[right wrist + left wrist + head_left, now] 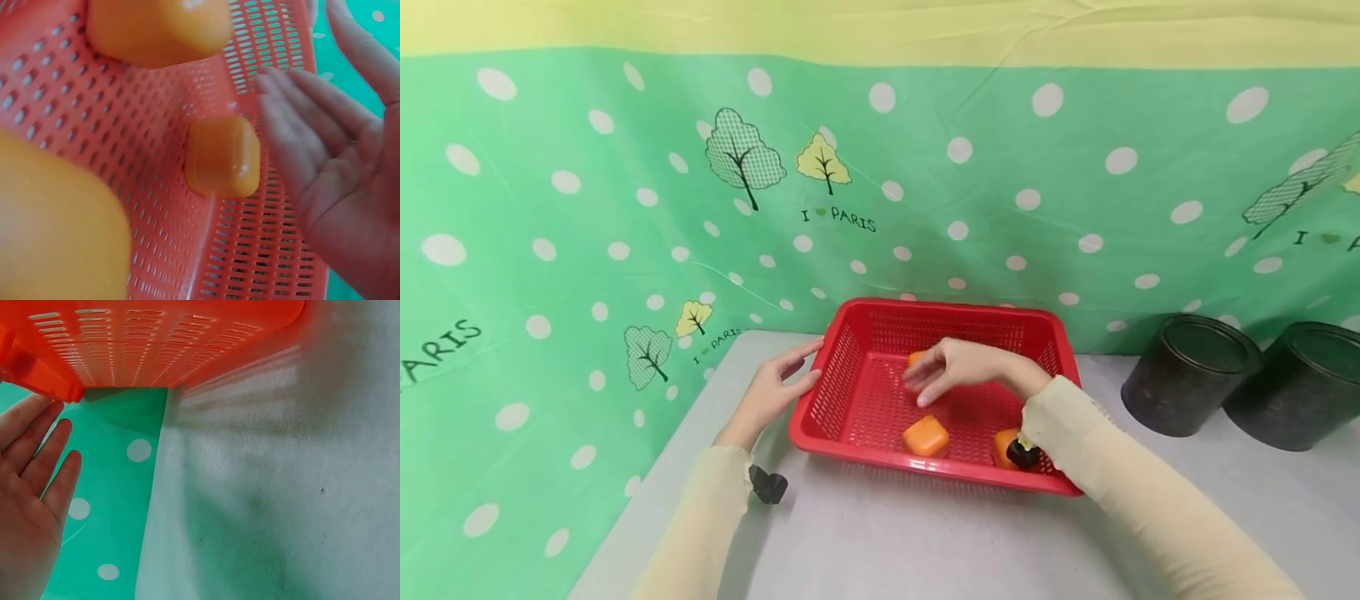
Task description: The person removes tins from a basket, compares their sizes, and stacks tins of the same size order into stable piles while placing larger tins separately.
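Observation:
A red perforated plastic basket (880, 392) stands on the table with three rounded orange blocks inside. One orange block (925, 436) lies near the front wall, and another orange block (1003, 443) sits at the front right, partly covered by my right wrist. A third orange block (914, 357) shows at the back behind my fingers. My right hand (958, 367) reaches over the basket with loosely bent fingers and nothing in them; the right wrist view shows its palm beside an orange block (223, 156). My left hand (771, 396) has its fingertips at the basket's left rim, fingers extended.
Two dark cylindrical cans (1187, 375) stand side by side to the right of the basket, near the back. A green dotted cloth (955, 183) with tree prints hangs behind and to the left of the pale table (880, 550).

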Demonstrator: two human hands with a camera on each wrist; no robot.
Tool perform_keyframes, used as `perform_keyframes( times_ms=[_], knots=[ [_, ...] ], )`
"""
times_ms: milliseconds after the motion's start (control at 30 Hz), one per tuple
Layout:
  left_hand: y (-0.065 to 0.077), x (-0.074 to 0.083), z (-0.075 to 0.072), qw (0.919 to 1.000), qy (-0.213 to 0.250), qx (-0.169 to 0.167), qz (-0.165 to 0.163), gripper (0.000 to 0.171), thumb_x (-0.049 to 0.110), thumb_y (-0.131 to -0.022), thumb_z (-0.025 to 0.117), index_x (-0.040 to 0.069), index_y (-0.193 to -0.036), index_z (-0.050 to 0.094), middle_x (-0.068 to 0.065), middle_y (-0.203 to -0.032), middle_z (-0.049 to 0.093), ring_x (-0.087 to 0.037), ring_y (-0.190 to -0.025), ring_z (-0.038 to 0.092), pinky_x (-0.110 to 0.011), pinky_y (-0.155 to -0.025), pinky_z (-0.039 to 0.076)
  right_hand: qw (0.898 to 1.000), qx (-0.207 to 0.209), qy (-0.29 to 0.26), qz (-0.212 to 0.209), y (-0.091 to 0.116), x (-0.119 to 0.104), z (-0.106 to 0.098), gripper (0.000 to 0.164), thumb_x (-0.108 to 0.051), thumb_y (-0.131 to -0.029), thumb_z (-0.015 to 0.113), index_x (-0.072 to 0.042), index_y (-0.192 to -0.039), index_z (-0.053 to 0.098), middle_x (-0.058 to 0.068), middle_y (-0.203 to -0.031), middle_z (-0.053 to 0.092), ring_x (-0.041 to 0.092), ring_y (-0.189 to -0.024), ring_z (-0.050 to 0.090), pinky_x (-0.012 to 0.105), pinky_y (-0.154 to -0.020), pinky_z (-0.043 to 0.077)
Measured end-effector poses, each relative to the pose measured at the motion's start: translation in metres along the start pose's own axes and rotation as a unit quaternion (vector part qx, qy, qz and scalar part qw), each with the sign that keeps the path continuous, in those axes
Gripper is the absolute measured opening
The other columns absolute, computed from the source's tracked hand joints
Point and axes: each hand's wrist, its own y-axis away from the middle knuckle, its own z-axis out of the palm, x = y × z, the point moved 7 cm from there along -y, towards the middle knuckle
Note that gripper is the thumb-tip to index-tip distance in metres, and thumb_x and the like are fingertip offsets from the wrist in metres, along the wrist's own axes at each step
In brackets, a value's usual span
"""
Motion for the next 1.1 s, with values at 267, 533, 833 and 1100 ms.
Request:
perform_keyframes(
  times_ms=[267, 533, 833, 1100],
  knots=[
    [0.0, -0.006, -0.001, 1.0, -0.001, 0.003, 0.005, 0.052, 0.019, -0.095, 0.068, 0.011, -0.144, 0.054, -0.013, -0.15, 0.053, -0.033, -0.143, 0.044, -0.052, -0.117, 0.039, 0.982, -0.067, 0.081, 0.155, 0.003, 0.025, 0.017, 0.039, -0.034, -0.083, 0.081, -0.01, -0.113, 0.073, -0.004, -0.092, 0.07, 0.008, -0.081, 0.057, 0.018, -0.075, 0.051],
    [-0.001, -0.003, -0.001, 1.0, -0.003, 0.005, -0.001, 0.052, 0.019, -0.095, 0.068, 0.012, -0.144, 0.054, -0.012, -0.149, 0.053, -0.032, -0.143, 0.044, -0.051, -0.117, 0.039, 0.983, -0.083, 0.071, 0.144, 0.0, 0.025, 0.022, 0.034, -0.024, -0.083, 0.081, -0.008, -0.112, 0.073, -0.006, -0.09, 0.071, 0.005, -0.079, 0.059, 0.016, -0.074, 0.052],
    [0.004, 0.024, 0.0, 1.0, 0.009, -0.003, -0.002, 0.051, 0.007, -0.095, 0.065, -0.003, -0.143, 0.05, -0.023, -0.149, 0.05, -0.041, -0.143, 0.041, -0.057, -0.117, 0.037, 0.986, -0.122, 0.056, 0.095, -0.001, 0.021, 0.029, 0.047, -0.018, -0.082, 0.079, -0.006, -0.126, 0.067, 0.001, -0.117, 0.071, 0.009, -0.104, 0.064, 0.023, -0.094, 0.055],
    [0.0, 0.003, 0.0, 1.0, -0.002, 0.004, 0.001, 0.051, 0.014, -0.096, 0.066, 0.006, -0.145, 0.052, -0.016, -0.15, 0.051, -0.035, -0.143, 0.043, -0.053, -0.118, 0.038, 0.988, -0.136, 0.02, 0.066, -0.002, 0.014, 0.029, 0.054, -0.016, -0.084, 0.078, -0.009, -0.134, 0.061, -0.001, -0.123, 0.068, 0.012, -0.108, 0.063, 0.025, -0.097, 0.054]
  ],
)
